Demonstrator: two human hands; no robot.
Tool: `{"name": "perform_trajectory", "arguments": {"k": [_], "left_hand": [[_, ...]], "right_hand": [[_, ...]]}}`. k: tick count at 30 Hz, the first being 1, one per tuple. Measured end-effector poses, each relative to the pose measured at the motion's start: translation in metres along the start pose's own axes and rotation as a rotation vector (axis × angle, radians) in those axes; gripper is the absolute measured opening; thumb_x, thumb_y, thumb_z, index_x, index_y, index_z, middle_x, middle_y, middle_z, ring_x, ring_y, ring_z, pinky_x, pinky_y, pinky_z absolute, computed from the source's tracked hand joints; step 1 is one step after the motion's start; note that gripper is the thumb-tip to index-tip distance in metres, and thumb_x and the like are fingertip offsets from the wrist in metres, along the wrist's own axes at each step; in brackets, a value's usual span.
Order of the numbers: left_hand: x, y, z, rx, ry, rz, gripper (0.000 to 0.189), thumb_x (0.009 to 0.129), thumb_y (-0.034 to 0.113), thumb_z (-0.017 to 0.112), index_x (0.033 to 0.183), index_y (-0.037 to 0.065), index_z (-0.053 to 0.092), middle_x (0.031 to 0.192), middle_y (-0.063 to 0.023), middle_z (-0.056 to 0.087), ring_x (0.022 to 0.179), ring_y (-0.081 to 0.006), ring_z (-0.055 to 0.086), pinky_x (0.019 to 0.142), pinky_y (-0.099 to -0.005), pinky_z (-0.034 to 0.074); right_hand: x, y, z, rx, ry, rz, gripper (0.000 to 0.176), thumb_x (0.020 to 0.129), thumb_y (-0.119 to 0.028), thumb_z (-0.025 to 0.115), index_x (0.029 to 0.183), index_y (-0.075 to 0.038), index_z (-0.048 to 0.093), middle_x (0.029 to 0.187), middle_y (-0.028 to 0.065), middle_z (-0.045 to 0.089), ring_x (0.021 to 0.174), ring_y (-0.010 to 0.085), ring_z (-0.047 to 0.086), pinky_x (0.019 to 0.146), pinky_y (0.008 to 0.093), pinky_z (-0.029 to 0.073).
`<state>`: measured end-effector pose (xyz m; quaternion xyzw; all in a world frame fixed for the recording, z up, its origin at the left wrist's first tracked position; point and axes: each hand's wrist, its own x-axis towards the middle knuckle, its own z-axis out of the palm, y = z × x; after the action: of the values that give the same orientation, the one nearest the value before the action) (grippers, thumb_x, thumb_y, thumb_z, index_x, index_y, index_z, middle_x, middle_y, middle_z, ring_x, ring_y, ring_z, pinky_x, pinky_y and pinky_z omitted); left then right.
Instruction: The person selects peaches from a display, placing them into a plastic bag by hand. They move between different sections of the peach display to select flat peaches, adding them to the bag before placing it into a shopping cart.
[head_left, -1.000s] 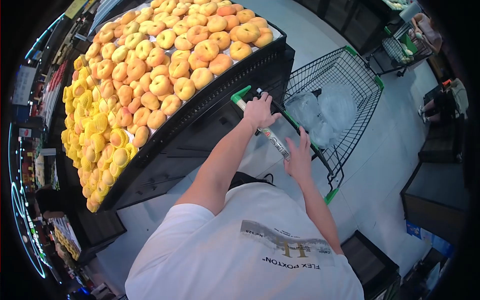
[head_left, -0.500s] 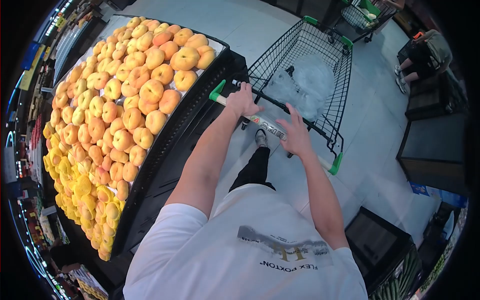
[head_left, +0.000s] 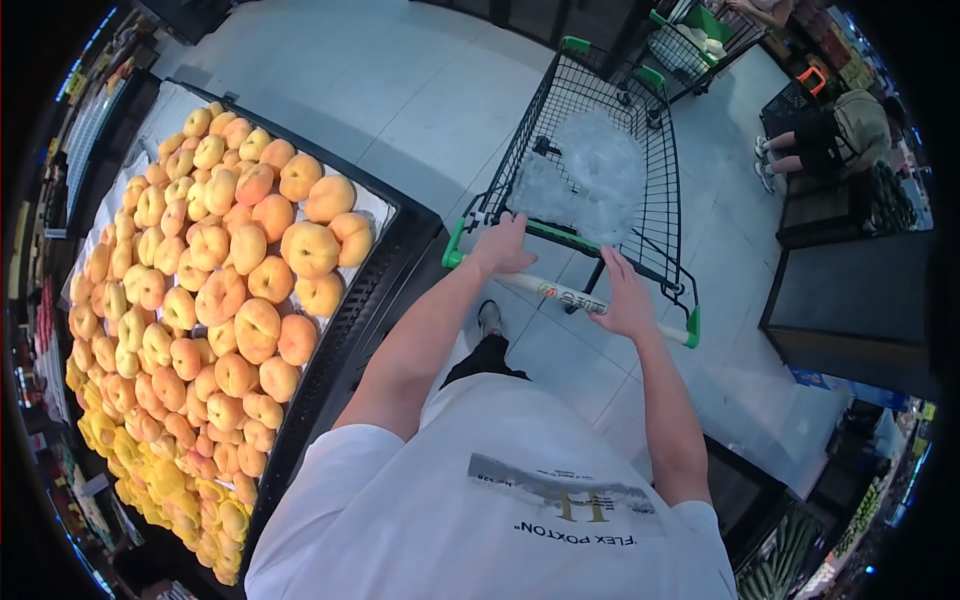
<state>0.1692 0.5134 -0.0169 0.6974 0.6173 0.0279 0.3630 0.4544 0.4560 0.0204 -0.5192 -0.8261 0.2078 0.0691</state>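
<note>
Left hand (head_left: 505, 245): is closing round the cart handle (head_left: 560, 292) near its left end.
Right hand (head_left: 625, 295): is lying on the cart handle right of middle, fingers stretched loosely forward.
Cart handle axis: is running crosswise under both hands.
Cart (head_left: 655, 200): is standing on the floor (head_left: 400, 110) straight ahead, carrying clear bags (head_left: 590, 175).
Peaches (head_left: 230, 280): are lying piled to the left.

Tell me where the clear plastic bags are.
In the head view, the clear plastic bags lie in the shopping cart, upper centre, beyond the handle under the left hand and right hand, right of the peaches.
</note>
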Motion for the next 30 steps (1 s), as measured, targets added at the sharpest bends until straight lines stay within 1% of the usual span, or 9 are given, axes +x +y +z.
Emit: {"name": "perform_trajectory", "arguments": {"k": [1, 5, 8, 12, 16, 22, 25, 28, 30], "left_hand": [[0.010, 0.002, 0.000, -0.032, -0.006, 0.014, 0.069, 0.081, 0.037, 0.078, 0.131, 0.003, 0.046, 0.127, -0.0242, 0.051, 0.111, -0.0455, 0.061, 0.092, -0.0507, 0.051], [0.043, 0.008, -0.001, -0.081, 0.043, 0.082, 0.064, 0.084, 0.034, 0.074, 0.132, 0.002, 0.046, 0.125, -0.0245, 0.052, 0.110, -0.0452, 0.061, 0.092, -0.0513, 0.051], [0.062, 0.012, -0.004, -0.117, 0.053, 0.096, 0.064, 0.084, 0.033, 0.073, 0.132, 0.001, 0.045, 0.127, -0.0255, 0.051, 0.110, -0.0450, 0.062, 0.093, -0.0510, 0.052], [0.081, 0.021, -0.010, -0.147, 0.040, 0.063, 0.064, 0.085, 0.033, 0.072, 0.133, 0.001, 0.045, 0.130, -0.0273, 0.051, 0.109, -0.0454, 0.063, 0.093, -0.0508, 0.052], [0.094, 0.025, -0.023, -0.147, 0.053, 0.004, 0.062, 0.086, 0.034, 0.071, 0.133, 0.003, 0.046, 0.127, -0.0260, 0.052, 0.107, -0.0454, 0.063, 0.092, -0.0511, 0.052], [0.113, 0.018, -0.043, -0.220, 0.148, -0.042, 0.064, 0.085, 0.034, 0.072, 0.137, 0.006, 0.048, 0.125, -0.0236, 0.054, 0.107, -0.0446, 0.063, 0.093, -0.0504, 0.051], [0.128, 0.010, -0.052, -0.260, 0.202, -0.051, 0.066, 0.086, 0.033, 0.072, 0.140, 0.005, 0.047, 0.122, -0.0232, 0.056, 0.104, -0.0415, 0.064, 0.093, -0.0484, 0.051], [0.143, 0.006, -0.061, -0.267, 0.242, -0.129, 0.065, 0.086, 0.033, 0.073, 0.140, 0.005, 0.048, 0.120, -0.0227, 0.058, 0.102, -0.0393, 0.065, 0.090, -0.0473, 0.051], [0.153, 0.003, -0.070, -0.245, 0.297, -0.160, 0.065, 0.087, 0.034, 0.073, 0.140, 0.005, 0.048, 0.120, -0.0228, 0.058, 0.102, -0.0391, 0.065, 0.090, -0.0468, 0.052]], "right_hand": [[0.007, 0.010, -0.006, -0.007, -0.004, -0.007, 0.117, 0.061, -0.021, 0.089, 0.158, -0.012, 0.024, 0.156, 0.0142, 0.037, 0.142, 0.0346, 0.041, 0.115, 0.0427, 0.040], [0.037, 0.046, -0.026, -0.033, -0.002, 0.018, 0.117, 0.060, -0.023, 0.089, 0.156, -0.005, 0.024, 0.153, 0.0194, 0.041, 0.142, 0.0362, 0.039, 0.117, 0.0427, 0.038], [0.057, 0.070, -0.041, -0.055, -0.036, 0.026, 0.117, 0.060, -0.021, 0.088, 0.156, -0.006, 0.024, 0.154, 0.0196, 0.039, 0.143, 0.0378, 0.039, 0.118, 0.0434, 0.037], [0.084, 0.098, -0.050, -0.102, -0.027, -0.040, 0.118, 0.057, -0.020, 0.089, 0.155, -0.005, 0.026, 0.153, 0.0203, 0.040, 0.143, 0.0382, 0.038, 0.119, 0.0426, 0.036], [0.116, 0.114, -0.066, -0.107, -0.112, -0.078, 0.118, 0.059, -0.024, 0.090, 0.154, -0.002, 0.024, 0.155, 0.0200, 0.036, 0.146, 0.0372, 0.033, 0.119, 0.0415, 0.035], [0.176, 0.130, -0.081, -0.127, -0.189, -0.133, 0.117, 0.059, -0.027, 0.089, 0.154, -0.002, 0.025, 0.155, 0.0196, 0.036, 0.148, 0.0373, 0.031, 0.121, 0.0407, 0.032], [0.213, 0.136, -0.090, -0.151, -0.226, -0.172, 0.117, 0.060, -0.029, 0.088, 0.154, -0.001, 0.025, 0.155, 0.0193, 0.036, 0.148, 0.0367, 0.031, 0.122, 0.0402, 0.032], [0.254, 0.146, -0.095, -0.146, -0.223, -0.260, 0.117, 0.059, -0.027, 0.089, 0.155, -0.003, 0.025, 0.156, 0.0185, 0.036, 0.148, 0.0353, 0.031, 0.121, 0.0407, 0.033], [0.283, 0.149, -0.099, -0.149, -0.227, -0.320, 0.116, 0.061, -0.030, 0.088, 0.154, -0.002, 0.025, 0.155, 0.0184, 0.037, 0.148, 0.0350, 0.031, 0.121, 0.0405, 0.033]]}}
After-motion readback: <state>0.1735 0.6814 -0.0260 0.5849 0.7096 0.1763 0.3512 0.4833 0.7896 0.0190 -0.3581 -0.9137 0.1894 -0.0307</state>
